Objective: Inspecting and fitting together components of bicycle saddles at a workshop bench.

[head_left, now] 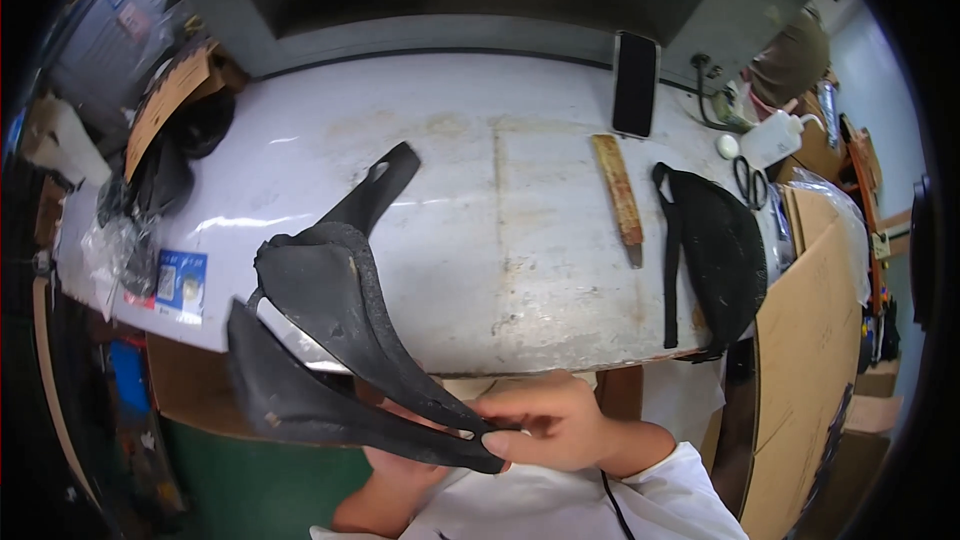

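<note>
Hands meet at the near edge of the white desk (520, 240): the right hand (555, 430) pinches the narrow ends of a black leather shoe upper (330, 340), its grip clenched on them, while the left hand (400, 465) lies under those ends, its grip mostly hidden, so I cannot tell. The upper's long axis runs from the pinched tips up and left, its wide curved end pointing away over the desk edge, a black strap (385, 185) lying just beyond it.

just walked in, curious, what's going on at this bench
A person holds a black cut-out piece of material in front of a white workbench. The right hand pinches its two narrow ends together; the left hand supports it from beneath. On the bench lie another black piece, a wooden stick and a phone.
</note>
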Motion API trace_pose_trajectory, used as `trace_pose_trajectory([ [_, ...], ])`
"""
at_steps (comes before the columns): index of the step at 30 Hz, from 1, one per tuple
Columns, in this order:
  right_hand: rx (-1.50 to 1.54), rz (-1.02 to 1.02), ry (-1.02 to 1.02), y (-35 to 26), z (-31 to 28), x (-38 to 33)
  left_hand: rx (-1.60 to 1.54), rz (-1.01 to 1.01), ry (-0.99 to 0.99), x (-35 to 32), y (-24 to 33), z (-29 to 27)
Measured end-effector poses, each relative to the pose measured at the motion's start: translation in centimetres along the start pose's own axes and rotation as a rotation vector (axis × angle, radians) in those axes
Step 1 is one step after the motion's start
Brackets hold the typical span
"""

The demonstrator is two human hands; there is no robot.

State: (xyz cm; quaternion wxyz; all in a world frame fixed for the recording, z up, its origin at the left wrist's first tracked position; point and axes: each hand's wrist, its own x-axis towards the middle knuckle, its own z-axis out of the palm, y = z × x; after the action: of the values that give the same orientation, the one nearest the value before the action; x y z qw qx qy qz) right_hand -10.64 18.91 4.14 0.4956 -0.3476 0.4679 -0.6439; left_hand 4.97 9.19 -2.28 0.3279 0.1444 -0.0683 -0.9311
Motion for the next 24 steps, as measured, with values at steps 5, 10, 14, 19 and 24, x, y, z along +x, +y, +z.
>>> trace_pose_trajectory([
  [5,-0.457,-0.283,-0.160,0.9,4.0,2.2,0.096,-0.139,-0.251,-0.5,-1.0,-5.5],
  [10,-0.478,-0.476,0.068,2.8,4.9,1.9,0.486,-0.241,-0.073,-2.6,-1.1,-2.8],
  [14,-0.666,-0.332,0.088,-0.2,0.1,0.3,0.380,-0.425,0.006,-2.5,-0.5,-2.9],
  [19,-0.847,-0.165,0.733,-4.9,-8.7,-9.9,1.014,-0.134,-0.404,0.1,-1.1,0.2],
  [24,-0.922,-0.034,1.262,-10.7,-20.2,-20.8,1.390,0.266,-0.613,3.7,-0.6,1.4],
])
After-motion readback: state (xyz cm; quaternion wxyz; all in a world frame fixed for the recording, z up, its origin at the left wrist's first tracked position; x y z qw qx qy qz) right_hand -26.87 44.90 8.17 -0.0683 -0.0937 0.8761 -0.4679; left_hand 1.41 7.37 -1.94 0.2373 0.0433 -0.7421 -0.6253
